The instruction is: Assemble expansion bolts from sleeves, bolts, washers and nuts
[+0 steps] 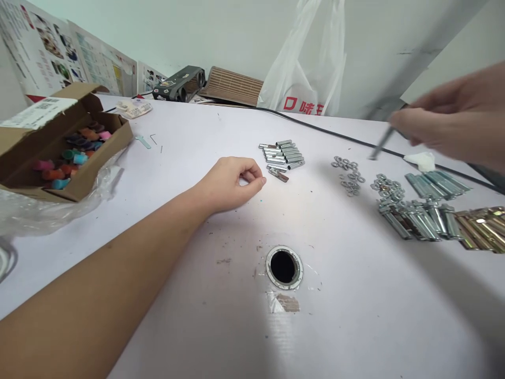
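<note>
My left hand (232, 184) rests on the white table, its fingers curled and the thumb tip close to the index finger, with nothing visible in them. Just beyond its fingertips lies a group of metal sleeves (292, 156), one brownish sleeve (278, 175) nearest the hand. At the upper right my right hand (453, 116), blurred by motion, is closed on a thin metal bolt (381, 145) that points down and left above the table. Below it are loose washers (349, 176), a heap of nuts (387, 187) and assembled expansion bolts (422, 218).
More silvery sleeves (437, 183) and brassy bolts (483, 229) lie at the right. A round hole with a metal rim (268, 266) is in the tabletop. An open cardboard box (114, 142) of coloured pieces stands left. A black cable (327, 130) crosses before a plastic bag (303, 68).
</note>
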Demonstrator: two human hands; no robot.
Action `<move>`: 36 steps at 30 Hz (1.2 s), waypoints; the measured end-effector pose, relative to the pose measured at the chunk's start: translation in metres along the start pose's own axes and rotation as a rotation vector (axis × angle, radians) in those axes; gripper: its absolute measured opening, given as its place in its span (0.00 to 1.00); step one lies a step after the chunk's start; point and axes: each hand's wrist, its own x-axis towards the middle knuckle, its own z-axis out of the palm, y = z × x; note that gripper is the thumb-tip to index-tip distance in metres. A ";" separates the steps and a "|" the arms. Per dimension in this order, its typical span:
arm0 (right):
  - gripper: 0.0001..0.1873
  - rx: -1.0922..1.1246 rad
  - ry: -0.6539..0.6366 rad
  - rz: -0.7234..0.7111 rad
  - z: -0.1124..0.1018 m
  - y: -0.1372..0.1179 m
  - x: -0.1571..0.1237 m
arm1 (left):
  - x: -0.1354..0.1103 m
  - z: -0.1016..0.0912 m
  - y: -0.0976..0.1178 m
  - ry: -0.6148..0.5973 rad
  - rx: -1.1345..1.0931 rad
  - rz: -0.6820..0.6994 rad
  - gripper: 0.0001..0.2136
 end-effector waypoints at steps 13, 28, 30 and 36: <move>0.17 0.349 -0.559 -0.135 0.038 -0.087 -0.061 | 0.001 0.005 0.002 0.235 -0.108 0.021 0.06; 0.10 0.232 -0.633 -0.381 0.078 -0.043 -0.032 | 0.011 0.002 -0.008 0.143 0.009 -0.141 0.05; 0.12 0.243 -0.687 -0.488 0.087 -0.051 -0.041 | 0.012 0.002 -0.010 0.142 -0.002 -0.137 0.05; 0.11 0.150 -0.738 -0.518 0.097 -0.064 -0.060 | 0.012 0.003 -0.011 0.151 0.008 -0.142 0.05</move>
